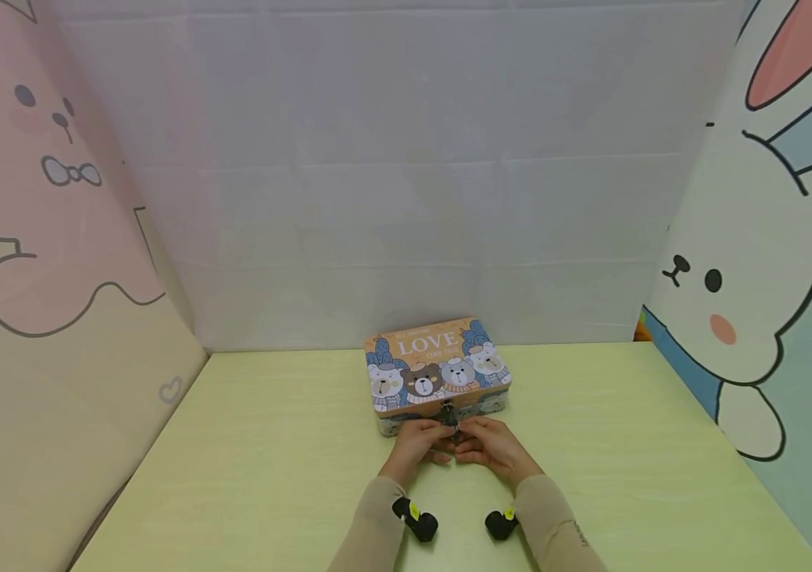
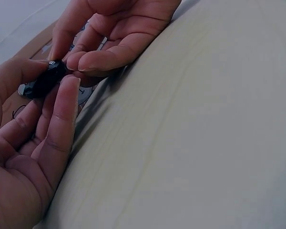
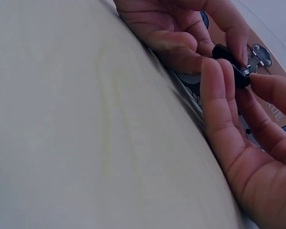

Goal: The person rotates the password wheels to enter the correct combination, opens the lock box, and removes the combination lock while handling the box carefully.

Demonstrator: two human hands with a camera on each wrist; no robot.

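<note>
A tin box with bears and the word LOVE on its lid lies closed on the table in the head view. At its front clasp is a small black padlock, partly covered by fingers. My left hand pinches the padlock from the left, its thumb on the upper side. From the other side my right hand holds it too, fingertips close to the metal part at its top in the right wrist view. Whether the shackle is fastened cannot be told.
The pale green table extends around the box. Behind it hangs a white cloth. Cartoon-printed panels stand at the left and right. A small black device is on each wrist.
</note>
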